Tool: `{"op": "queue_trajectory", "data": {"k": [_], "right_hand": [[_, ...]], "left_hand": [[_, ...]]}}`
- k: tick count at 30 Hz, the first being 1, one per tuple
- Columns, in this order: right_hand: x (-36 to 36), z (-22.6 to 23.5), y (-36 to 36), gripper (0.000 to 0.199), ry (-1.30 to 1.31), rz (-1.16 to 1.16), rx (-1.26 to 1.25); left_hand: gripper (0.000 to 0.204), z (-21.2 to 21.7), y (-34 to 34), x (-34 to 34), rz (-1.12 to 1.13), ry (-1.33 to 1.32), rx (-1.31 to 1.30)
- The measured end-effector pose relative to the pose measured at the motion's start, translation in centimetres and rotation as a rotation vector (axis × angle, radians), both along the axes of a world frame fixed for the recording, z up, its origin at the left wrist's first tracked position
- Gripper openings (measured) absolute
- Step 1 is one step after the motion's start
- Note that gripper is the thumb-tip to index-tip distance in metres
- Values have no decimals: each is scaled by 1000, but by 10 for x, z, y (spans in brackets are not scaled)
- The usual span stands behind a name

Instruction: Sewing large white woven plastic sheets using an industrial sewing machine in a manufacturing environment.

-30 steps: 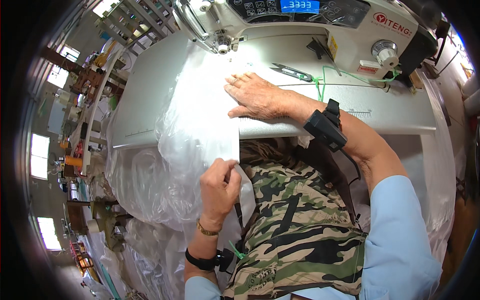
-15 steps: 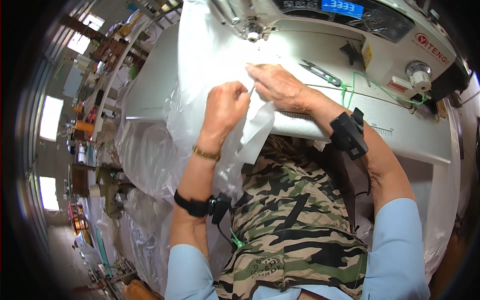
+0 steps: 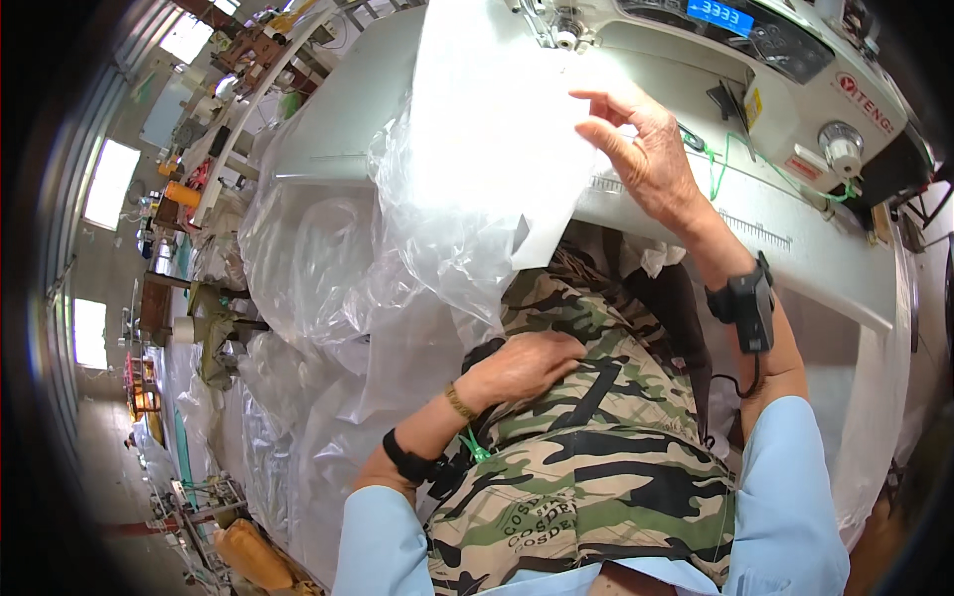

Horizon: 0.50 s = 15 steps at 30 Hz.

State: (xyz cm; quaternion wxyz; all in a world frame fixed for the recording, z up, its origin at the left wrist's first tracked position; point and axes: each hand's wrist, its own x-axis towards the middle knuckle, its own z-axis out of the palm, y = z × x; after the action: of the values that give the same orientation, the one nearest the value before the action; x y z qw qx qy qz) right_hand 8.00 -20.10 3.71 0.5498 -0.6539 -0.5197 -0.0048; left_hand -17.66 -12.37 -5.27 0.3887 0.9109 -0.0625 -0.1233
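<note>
Bright white plastic sheeting (image 3: 497,139) lies over the sewing machine bed, under the lit needle area, and hangs down toward my lap. At its right edge is my right hand (image 3: 651,164), thumb and index finger apart, with nothing visible between them. A folded white corner (image 3: 542,233) of the sheeting hangs below that hand. My left hand (image 3: 527,366) is low over the camouflage apron (image 3: 606,477), away from the sheeting, its fingers curled together. The underside of those fingers is hidden, so whatever they hold, if anything, does not show.
The sewing machine (image 3: 795,139) stands at the upper right, its needle assembly (image 3: 566,35) above the sheeting. Thread snips (image 3: 693,139) with green cord (image 3: 717,184) lie behind my right hand. Crumpled clear plastic (image 3: 318,258) spreads left. Shelving with clutter (image 3: 224,129) stands farther left.
My left hand has let go of the sheeting and come down to the apron. My right hand has lifted off, its fingers parting. The whole view has shifted somewhat.
</note>
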Motion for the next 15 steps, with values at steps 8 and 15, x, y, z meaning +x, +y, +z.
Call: {"op": "queue_trajectory", "data": {"k": [8, 15], "right_hand": [[-26, 18, -35, 48, 62, 206, -556], [-81, -58, -27, 19, 483, 124, -282]], "left_hand": [[45, -194, 148, -60, 509, -334, 701], [47, -29, 329, -125, 959, -314, 1301]]}}
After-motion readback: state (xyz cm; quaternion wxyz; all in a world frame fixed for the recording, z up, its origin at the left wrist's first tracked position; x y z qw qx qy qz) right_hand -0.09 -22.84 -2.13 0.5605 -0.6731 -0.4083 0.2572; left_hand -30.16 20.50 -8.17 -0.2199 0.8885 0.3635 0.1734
